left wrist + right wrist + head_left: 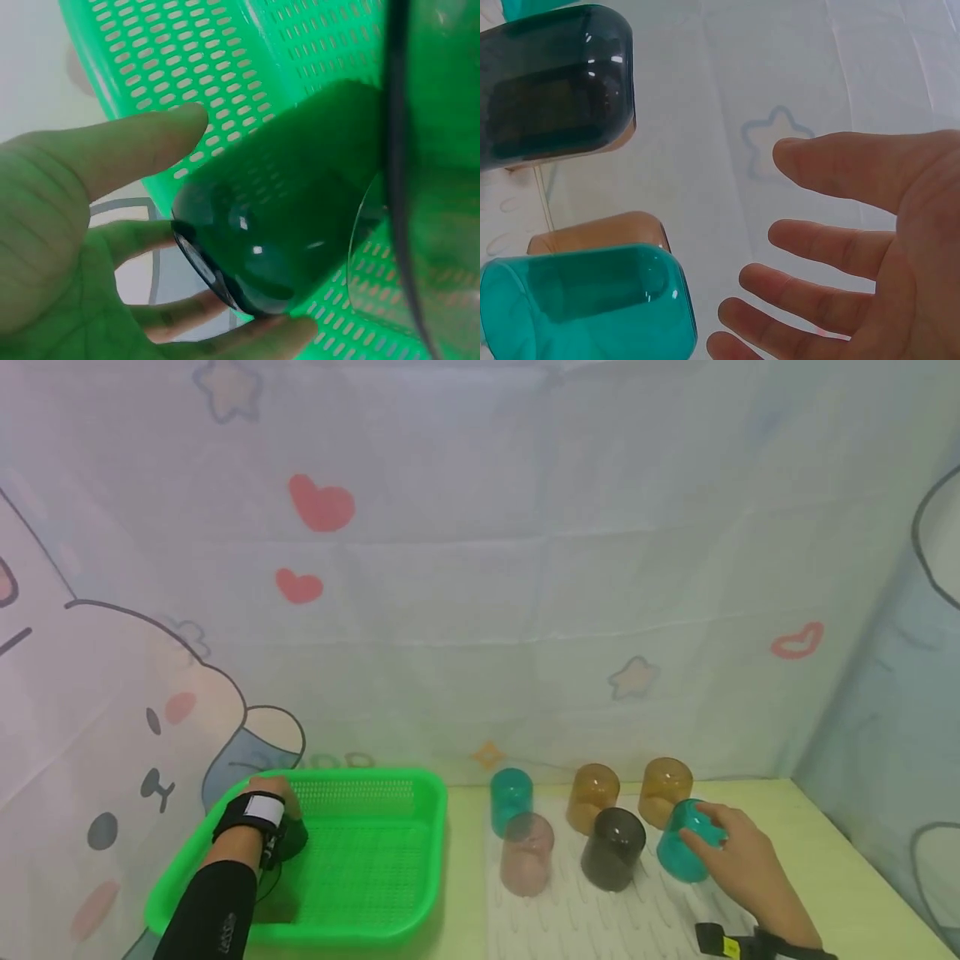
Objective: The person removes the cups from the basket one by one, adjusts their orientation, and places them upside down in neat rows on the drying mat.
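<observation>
Green plastic fills the left wrist view: the perforated basket [360, 860] surrounds the left hand [272, 806], whose thumb and fingers [142, 142] are loosely spread around a dark cup [285, 217] lying on its side on the basket's floor. The thumb rests near the cup's upper flank and the lower fingers pass beneath its rounded end, touching or nearly touching it (whether they actually press on it cannot be told). In the head view the same dark cup [294, 839] sits just below that hand's fingertips, close to the basket's near-left wall. On the other side, the right hand [738, 856] reaches to a teal cup [686, 843] standing upside down on a white ridged mat [600, 918]; in the head view the fingertips lie on the cup's domed top, while the right wrist view shows the fingers [832, 247] straight and spread, with the teal cup [585, 304] just beyond their tips and a small gap visible there. Just past those fingers stand a smoky black cup [613, 847] and an amber cup [663, 789]; farther from them are a second amber cup [592, 795], a pale pink cup [527, 852] and another teal cup [512, 797], all inverted. A cartoon-print cloth [480, 568] hangs behind everything.
</observation>
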